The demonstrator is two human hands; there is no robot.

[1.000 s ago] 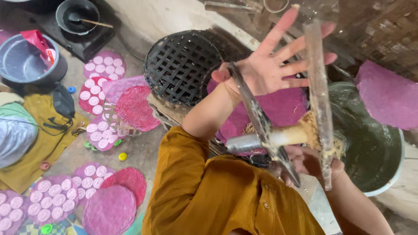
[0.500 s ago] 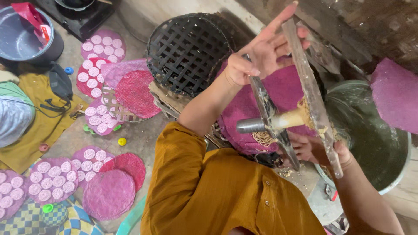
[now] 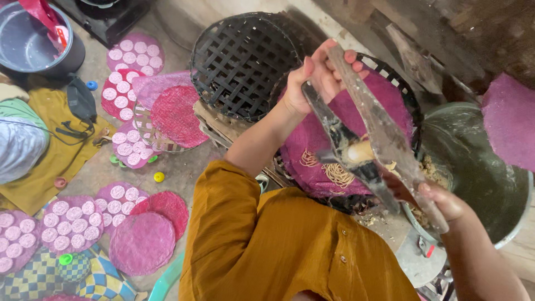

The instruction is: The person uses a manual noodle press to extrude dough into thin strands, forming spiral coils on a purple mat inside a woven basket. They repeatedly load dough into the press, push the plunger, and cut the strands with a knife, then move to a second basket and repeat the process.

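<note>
Gripping the two-handled press (image 3: 362, 153): left hand (image 3: 315, 78) clasps its twelve-o'clock ends, right hand (image 3: 440, 203) apparently closes around five-o'clock, extruding noodles (image 3: 337, 173) above purple mat (image 3: 312, 156).

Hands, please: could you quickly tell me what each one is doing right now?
Left hand: closed on the press handles' top ends.
Right hand: gripping their lower ends.

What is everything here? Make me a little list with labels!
left hand: grips the upper ends of the two-handled wooden press
right hand: holds the press's lower end
under the press: noodle strands on a purple mat
beside it: metal basin
behind: black woven tray
floor: pink mats with white discs
</note>
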